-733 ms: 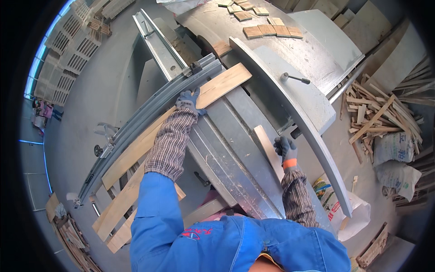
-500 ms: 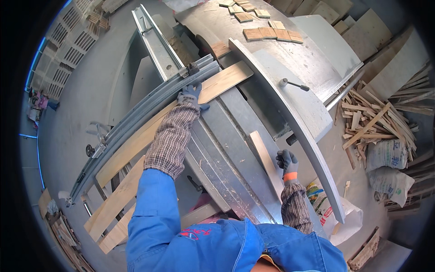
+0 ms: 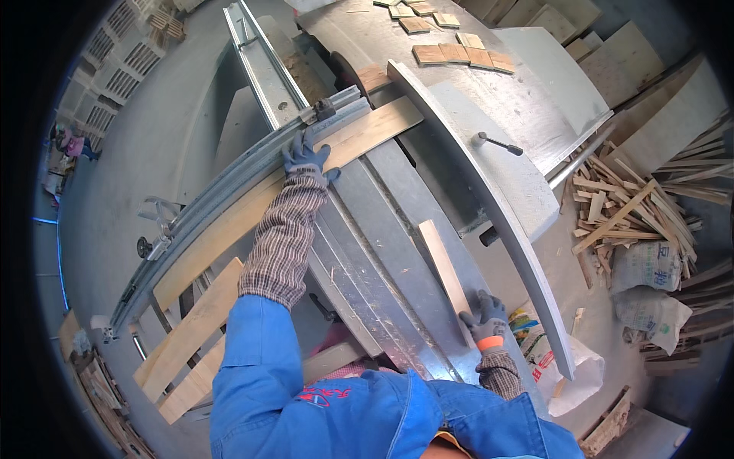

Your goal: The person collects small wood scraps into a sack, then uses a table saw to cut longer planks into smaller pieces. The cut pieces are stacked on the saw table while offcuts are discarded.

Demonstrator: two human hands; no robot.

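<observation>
A long pale plank (image 3: 375, 134) lies along the grey metal fence of a sliding table saw (image 3: 413, 195), its right end close to the plate-like rip fence (image 3: 451, 145). My left hand (image 3: 307, 161), in a grey-blue glove, rests on the plank with its fingers stretched toward the fence and the thumb spread to the right. Lower right, my right hand (image 3: 485, 317) is gloved too, with an orange band at the wrist. Its fingers are apart beside the near end of a narrow wood strip (image 3: 443, 264) lying on the table; whether they touch it I cannot tell.
Small cut wood blocks (image 3: 462, 56) lie on the far tabletop. More planks (image 3: 191, 329) rest at the left. Right of the saw are a heap of offcuts (image 3: 638, 203) and white sacks (image 3: 646, 264). A black-knobbed lever (image 3: 501, 143) sits on the rip fence.
My right hand has come down toward me, from beside the strip's middle to its near end, and its curled fingers have opened. My left hand has slid slightly left along the plank.
</observation>
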